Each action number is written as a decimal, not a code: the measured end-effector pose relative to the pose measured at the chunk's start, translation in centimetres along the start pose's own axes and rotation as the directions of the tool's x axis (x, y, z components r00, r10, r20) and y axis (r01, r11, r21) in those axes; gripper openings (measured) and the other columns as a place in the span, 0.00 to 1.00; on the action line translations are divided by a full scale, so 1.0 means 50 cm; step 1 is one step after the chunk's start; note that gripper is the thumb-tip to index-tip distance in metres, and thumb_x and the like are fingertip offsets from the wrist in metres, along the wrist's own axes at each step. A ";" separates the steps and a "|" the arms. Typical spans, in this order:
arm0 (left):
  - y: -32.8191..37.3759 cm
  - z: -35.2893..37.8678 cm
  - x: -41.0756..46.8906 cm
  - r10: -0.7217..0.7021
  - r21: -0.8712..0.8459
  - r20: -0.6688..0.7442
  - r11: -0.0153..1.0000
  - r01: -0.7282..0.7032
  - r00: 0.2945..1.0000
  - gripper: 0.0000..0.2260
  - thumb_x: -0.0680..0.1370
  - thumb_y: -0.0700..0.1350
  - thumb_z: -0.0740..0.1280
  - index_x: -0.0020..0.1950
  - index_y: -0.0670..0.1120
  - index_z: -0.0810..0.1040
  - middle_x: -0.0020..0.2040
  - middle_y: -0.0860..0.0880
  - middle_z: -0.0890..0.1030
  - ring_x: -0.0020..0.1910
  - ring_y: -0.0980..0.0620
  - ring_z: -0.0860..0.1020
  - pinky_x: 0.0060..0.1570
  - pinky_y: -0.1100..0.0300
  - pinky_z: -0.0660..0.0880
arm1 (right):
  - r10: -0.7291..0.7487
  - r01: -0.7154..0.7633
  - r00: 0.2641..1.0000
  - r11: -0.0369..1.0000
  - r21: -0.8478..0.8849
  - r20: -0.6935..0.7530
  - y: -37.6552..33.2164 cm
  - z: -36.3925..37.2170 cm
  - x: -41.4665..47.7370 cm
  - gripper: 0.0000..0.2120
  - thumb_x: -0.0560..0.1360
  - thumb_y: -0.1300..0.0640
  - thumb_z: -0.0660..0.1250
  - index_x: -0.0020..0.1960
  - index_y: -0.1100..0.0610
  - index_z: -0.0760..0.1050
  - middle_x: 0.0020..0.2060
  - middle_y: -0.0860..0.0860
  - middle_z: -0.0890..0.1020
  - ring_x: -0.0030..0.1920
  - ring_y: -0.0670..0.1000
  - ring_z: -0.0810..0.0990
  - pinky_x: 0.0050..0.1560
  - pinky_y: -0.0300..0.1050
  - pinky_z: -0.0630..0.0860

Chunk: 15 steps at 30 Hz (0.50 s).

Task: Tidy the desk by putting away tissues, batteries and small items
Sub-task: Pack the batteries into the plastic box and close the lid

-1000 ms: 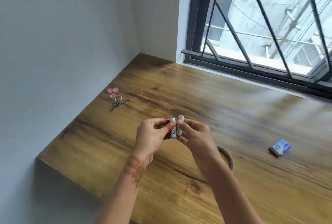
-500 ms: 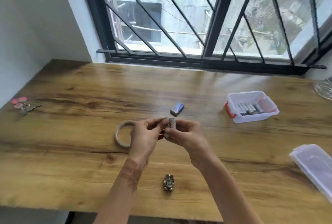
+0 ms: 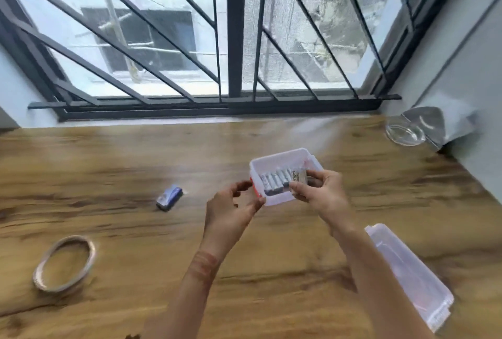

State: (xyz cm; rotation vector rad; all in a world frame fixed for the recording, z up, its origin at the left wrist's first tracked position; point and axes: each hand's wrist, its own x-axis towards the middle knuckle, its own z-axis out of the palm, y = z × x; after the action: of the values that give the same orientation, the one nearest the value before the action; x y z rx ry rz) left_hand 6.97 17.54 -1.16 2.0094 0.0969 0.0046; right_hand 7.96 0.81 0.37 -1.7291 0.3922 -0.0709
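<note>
Batteries held over clear plastic box.
Right hand pinches held batteries between thumb and fingers above the box, beside stored batteries. Left hand has fingers loosely curled, holding nothing, at the box's near-left corner.

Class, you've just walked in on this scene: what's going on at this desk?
A person is tidying a wooden desk. The right hand pinches loose batteries over an open clear box that holds a battery row. The left hand sits at the box's red-latched end; whether it grips is unclear. The lid lies to the right, and a blue packet and a ring lie out on the left.
</note>
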 end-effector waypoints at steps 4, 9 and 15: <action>0.015 0.069 0.052 0.116 0.206 0.032 0.971 -0.120 0.993 0.34 0.66 0.50 0.76 0.69 0.47 0.68 0.67 0.50 0.72 0.67 0.51 0.68 0.62 0.65 0.62 | -0.139 0.102 0.990 0.863 -0.495 -0.038 0.003 -0.041 0.109 0.10 0.66 0.62 0.74 0.48 0.62 0.82 0.40 0.57 0.85 0.41 0.53 0.83 0.43 0.45 0.79; 0.003 0.113 0.097 -0.015 0.328 0.073 0.945 -0.010 0.997 0.48 0.63 0.53 0.77 0.75 0.45 0.54 0.76 0.50 0.58 0.75 0.48 0.50 0.74 0.53 0.50 | -0.140 0.182 0.983 0.649 -0.738 0.119 0.027 -0.016 0.186 0.01 0.67 0.66 0.66 0.39 0.64 0.75 0.32 0.58 0.80 0.36 0.58 0.80 0.30 0.47 0.74; -0.016 0.121 0.108 -0.057 0.371 0.029 0.928 0.042 0.998 0.49 0.61 0.57 0.77 0.76 0.49 0.55 0.76 0.53 0.58 0.75 0.48 0.52 0.73 0.54 0.52 | -0.248 0.294 0.951 0.542 -0.787 0.184 0.045 0.011 0.205 0.09 0.72 0.70 0.60 0.39 0.58 0.64 0.45 0.61 0.77 0.46 0.61 0.78 0.36 0.44 0.67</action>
State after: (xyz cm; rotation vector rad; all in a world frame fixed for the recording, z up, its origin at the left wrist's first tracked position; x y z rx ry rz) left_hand 12.56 12.80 -4.69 2.3837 0.1308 -0.0920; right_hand 17.26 -2.06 -3.66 -2.7120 0.0884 -0.0770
